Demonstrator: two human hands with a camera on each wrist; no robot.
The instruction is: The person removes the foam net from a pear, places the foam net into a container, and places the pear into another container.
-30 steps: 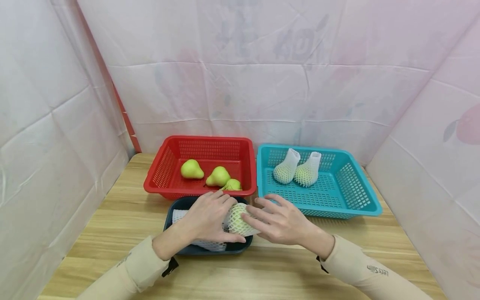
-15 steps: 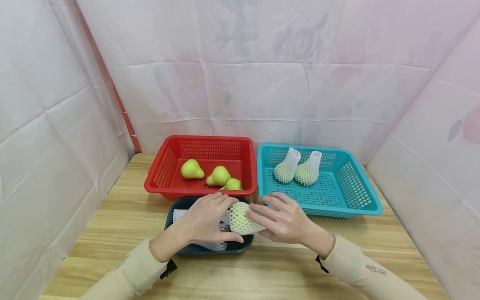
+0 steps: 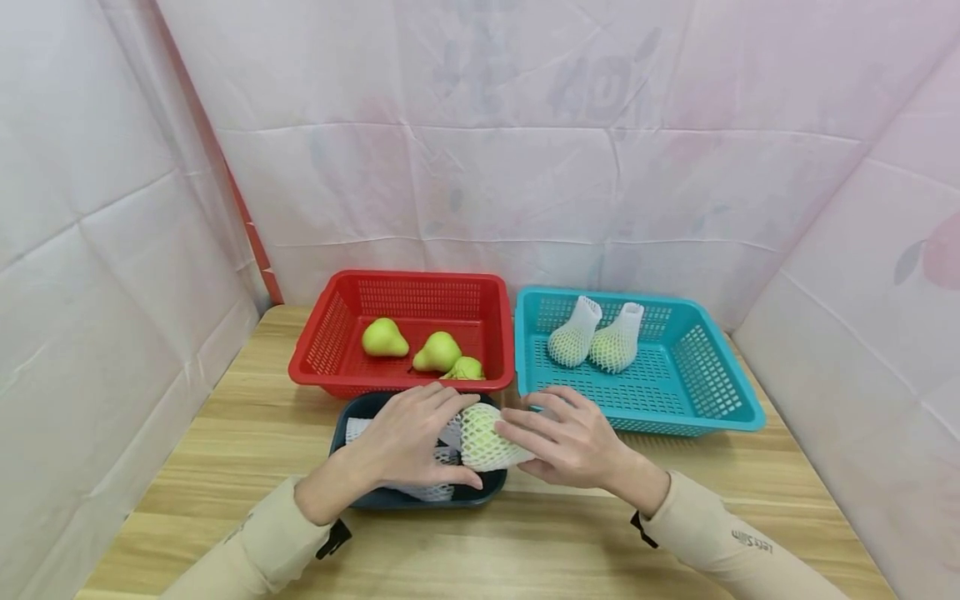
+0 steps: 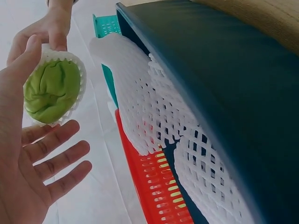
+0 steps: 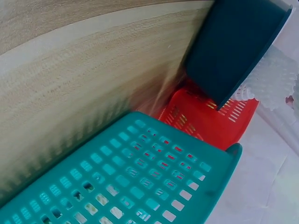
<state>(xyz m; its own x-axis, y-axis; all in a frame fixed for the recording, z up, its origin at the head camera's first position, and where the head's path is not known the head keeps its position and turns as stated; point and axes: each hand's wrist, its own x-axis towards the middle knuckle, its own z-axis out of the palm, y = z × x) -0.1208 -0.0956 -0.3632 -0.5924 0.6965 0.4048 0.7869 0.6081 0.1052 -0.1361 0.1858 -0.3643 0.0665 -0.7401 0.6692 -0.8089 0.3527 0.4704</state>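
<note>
A green pear [image 3: 483, 437] in a white foam net sleeve is above the right end of a dark blue tray [image 3: 468, 500]. My right hand [image 3: 562, 442] holds its sleeved narrow end with curled fingers. At the other end, my left hand [image 3: 412, 442] has its fingers and thumb spread around the pear. The left wrist view shows the pear's creased green bottom [image 4: 52, 91] in the sleeve opening, with the left fingers [image 4: 63, 165] fairly straight. Loose foam net sleeves [image 4: 154, 102] lie in the tray, partly behind the left hand. The right wrist view does not show the right hand.
Behind the tray stands a red basket [image 3: 420, 284] with several bare pears [image 3: 384, 338]. At the right, a turquoise basket [image 3: 678, 396] contains two pears in foam net sleeves [image 3: 617, 342]. Cloth walls [image 3: 525, 183] surround the wooden table [image 3: 570, 550].
My left hand has drawn slightly left, leaving more of the sleeved pear visible. The pear and my right hand have shifted slightly right. The baskets have stayed in place.
</note>
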